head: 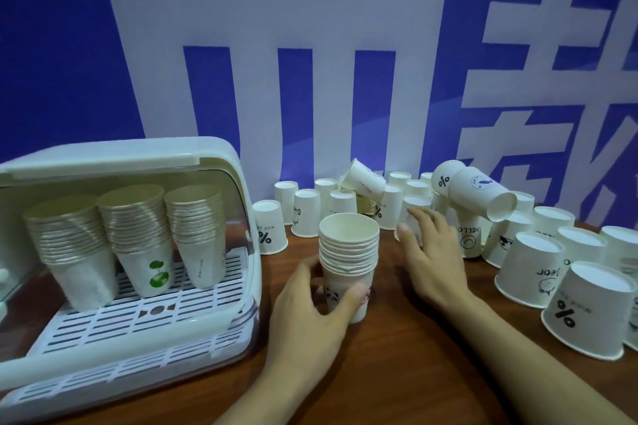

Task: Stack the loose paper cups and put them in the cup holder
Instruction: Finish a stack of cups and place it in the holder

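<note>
Centrally, a bare strip of brown table (397,338) lies open between the cup holder (221,162) at left and the loose cups (531,272) crowding the right and back edges. The stack of cups (348,252) stands upright near the holder's open front, long axis vertical, mouths up. The left hand (310,317) grasps its bottom cup. The right hand (431,259) hovers released, fingers extended toward an upside-down cup. A blue wall (51,62) with white characters stands behind.
</note>
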### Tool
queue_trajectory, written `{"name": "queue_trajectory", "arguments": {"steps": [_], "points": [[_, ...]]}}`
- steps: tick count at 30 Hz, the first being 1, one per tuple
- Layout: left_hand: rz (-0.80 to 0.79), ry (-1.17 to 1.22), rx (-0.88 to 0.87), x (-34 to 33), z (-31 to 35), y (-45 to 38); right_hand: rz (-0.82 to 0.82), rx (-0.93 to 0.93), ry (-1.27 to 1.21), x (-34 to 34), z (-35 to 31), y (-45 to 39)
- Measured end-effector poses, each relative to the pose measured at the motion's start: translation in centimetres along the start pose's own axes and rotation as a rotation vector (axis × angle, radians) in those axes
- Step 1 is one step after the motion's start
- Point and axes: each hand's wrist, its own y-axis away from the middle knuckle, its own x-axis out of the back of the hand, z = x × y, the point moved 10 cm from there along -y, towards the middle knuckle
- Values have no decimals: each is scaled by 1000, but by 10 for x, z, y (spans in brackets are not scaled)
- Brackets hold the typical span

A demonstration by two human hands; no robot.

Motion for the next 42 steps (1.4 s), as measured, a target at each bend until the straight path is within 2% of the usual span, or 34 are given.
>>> {"name": "queue_trajectory", "arguments": {"steps": [2, 4, 6, 7, 9, 11, 13, 15, 17, 19, 24, 27, 30, 33, 39, 42], "points": [[1, 2, 5, 0, -1, 0, -135, -74, 248, -18, 18, -8], [-15, 5, 21, -1, -2, 0, -299, -69, 353, -41, 24, -11], [-33, 19, 32, -2, -2, -1, -333, -55, 413, -47, 27, -15], [-37, 20, 31, -2, -3, -2, -289, -49, 477, -41, 23, -17], [-28, 18, 16, -2, -4, -3, -37, 30, 551, -12, 3, -23], [-22, 21, 17, 0, -4, -3, 233, 135, 420, 18, -18, -17], [-23, 21, 27, 0, -4, -2, 296, 136, 385, 30, -20, -12], [-17, 29, 30, 0, -5, -2, 172, 20, 506, 23, -6, -13], [-15, 25, 29, 0, -3, -2, -38, -164, 599, 10, 20, -12], [-15, 23, 29, -1, -3, -1, -85, -219, 496, 10, 26, -12], [0, 20, 7, 0, -5, -3, 147, -183, -408, 45, -21, -15], [-6, 31, 5, -2, -4, -4, 201, -57, -686, 66, -65, -14], [-6, 53, -10, -4, -4, -5, 148, 111, -724, 73, -106, -4], [-1, 60, -2, -4, -5, -5, 107, 214, -605, 63, -126, 6], [-20, 54, 2, -5, -1, -3, 86, 367, -321, 52, -125, 12], [-9, 55, 1, -4, 0, -3, 24, 377, -362, 42, -121, 12]]}}
